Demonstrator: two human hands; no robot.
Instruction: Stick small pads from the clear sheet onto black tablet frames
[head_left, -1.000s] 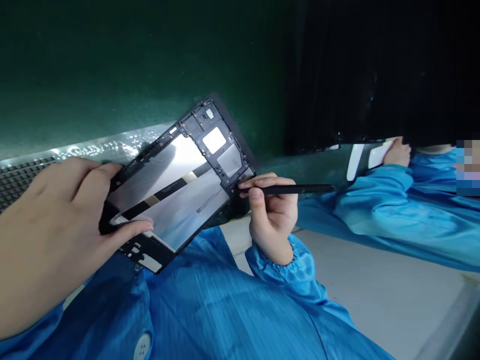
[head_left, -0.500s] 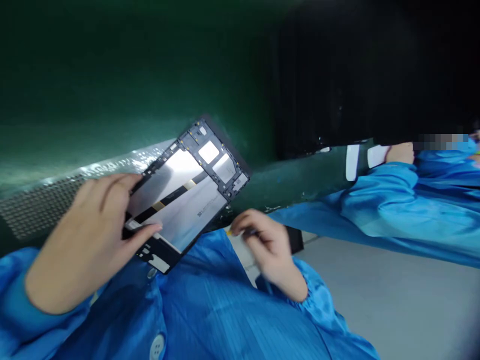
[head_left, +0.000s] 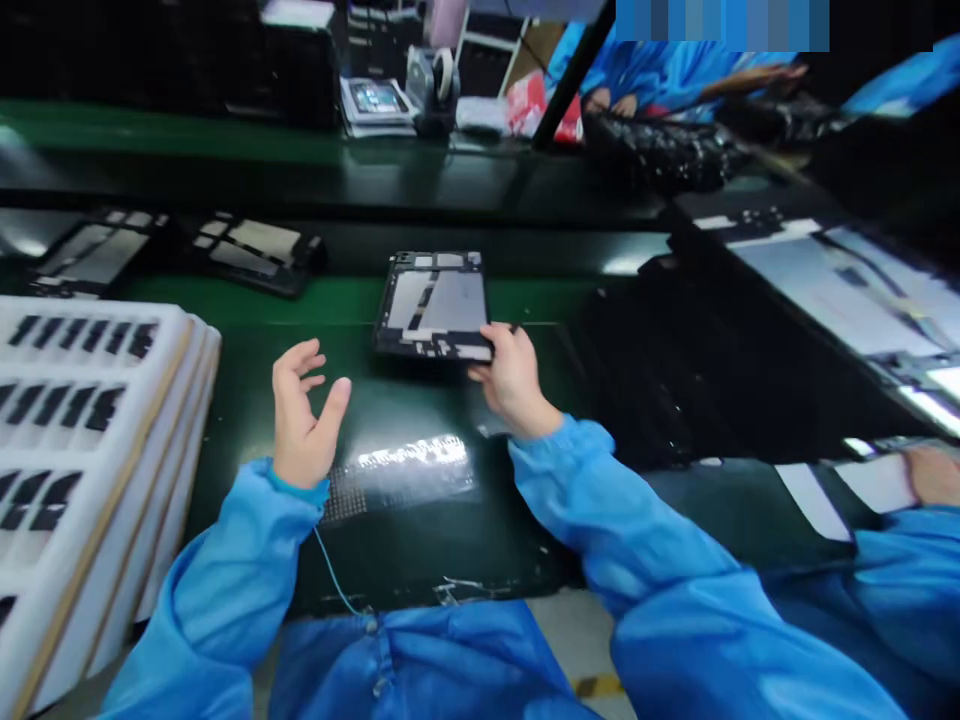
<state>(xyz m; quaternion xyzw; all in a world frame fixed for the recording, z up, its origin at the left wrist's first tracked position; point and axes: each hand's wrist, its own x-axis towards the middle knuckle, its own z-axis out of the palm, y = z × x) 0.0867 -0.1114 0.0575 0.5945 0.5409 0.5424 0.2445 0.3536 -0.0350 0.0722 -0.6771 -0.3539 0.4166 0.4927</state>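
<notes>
My right hand [head_left: 510, 378] grips the near right corner of an opened tablet frame [head_left: 435, 303], a black chassis with silvery panels facing up, held low over the green belt [head_left: 337, 300]. A thin dark tool seems to poke out beside my right fingers. My left hand [head_left: 302, 410] hovers to the left of the frame with fingers spread and nothing in it. Both arms wear blue sleeves.
White foam trays [head_left: 82, 400] with dark small parts are stacked at the left. Two more tablet frames [head_left: 255, 250] lie further left on the belt. A shiny mesh pad [head_left: 397, 470] lies before me. A co-worker's hand [head_left: 934, 475] and blue sleeve are at the right, by large dark panels [head_left: 825, 290].
The view swung up from my lap to the belt. My left hand let go of the tablet frame and opened. My right hand now carries the frame out over the belt.
</notes>
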